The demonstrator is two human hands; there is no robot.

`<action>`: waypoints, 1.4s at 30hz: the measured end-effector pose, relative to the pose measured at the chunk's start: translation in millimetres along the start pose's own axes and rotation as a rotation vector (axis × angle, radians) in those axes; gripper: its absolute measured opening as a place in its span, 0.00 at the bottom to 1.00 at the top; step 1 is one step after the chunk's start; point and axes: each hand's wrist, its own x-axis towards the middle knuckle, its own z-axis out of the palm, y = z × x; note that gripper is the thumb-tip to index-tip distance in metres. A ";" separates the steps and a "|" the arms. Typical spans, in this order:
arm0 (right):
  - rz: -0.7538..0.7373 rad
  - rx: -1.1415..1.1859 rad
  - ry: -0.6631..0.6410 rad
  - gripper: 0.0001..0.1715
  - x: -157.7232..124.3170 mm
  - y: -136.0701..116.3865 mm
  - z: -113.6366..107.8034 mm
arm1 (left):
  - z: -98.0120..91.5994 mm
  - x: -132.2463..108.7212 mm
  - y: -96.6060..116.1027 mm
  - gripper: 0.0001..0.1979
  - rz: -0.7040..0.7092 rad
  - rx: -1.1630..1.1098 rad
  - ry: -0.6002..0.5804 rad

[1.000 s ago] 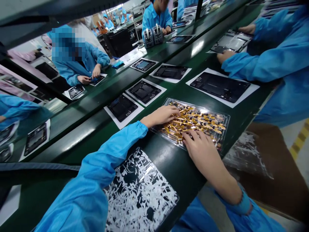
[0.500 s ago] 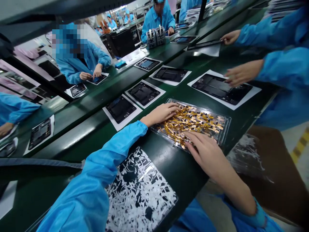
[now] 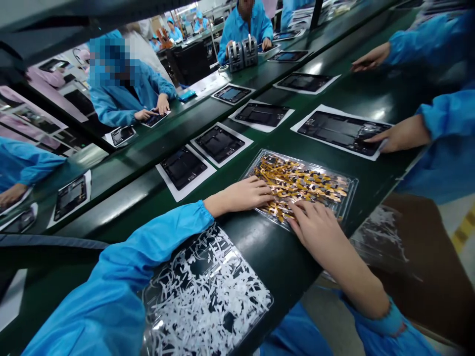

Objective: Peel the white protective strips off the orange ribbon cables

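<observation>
A clear plastic tray (image 3: 349, 205) full of gold and black flex cables (image 3: 297, 178) lies on the green bench in front of me. My left hand (image 3: 249, 194) rests over the tray's near-left edge, its fingers stretched out and touching the cables. My right hand (image 3: 317, 225) reaches in from the near right with fingers apart, the fingertips on the pile close to those of my left hand. No cable is visibly lifted by either hand. Below my left forearm sits a second clear tray (image 3: 272, 299) covered with white strips (image 3: 218, 291).
Black tablet housings on white sheets, such as the housing (image 3: 183, 168) left of the tray, stand along the green bench (image 3: 260, 242). At right, a co-worker's hand (image 3: 404, 133) touches another housing (image 3: 334, 128). A brown box (image 3: 415, 247) stands below the bench edge.
My left hand has drawn back toward me, from the tray's far-left corner to its near-left side. My right hand barely moved. The co-worker at right has let go of the far housing, now lying flat.
</observation>
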 end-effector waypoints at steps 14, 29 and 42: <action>0.108 0.317 -0.084 0.18 35.6 33.5 -24.7 | -21.7 29.2 -14.2 0.17 -0.184 -0.424 0.176; 0.277 0.794 -0.200 0.26 89.1 75.0 -78.6 | -36.5 38.3 -35.3 0.18 -0.437 -0.970 0.251; 0.147 0.925 -0.358 0.34 116.1 52.0 -89.6 | -50.3 -46.1 -40.8 0.34 -0.480 -1.346 0.431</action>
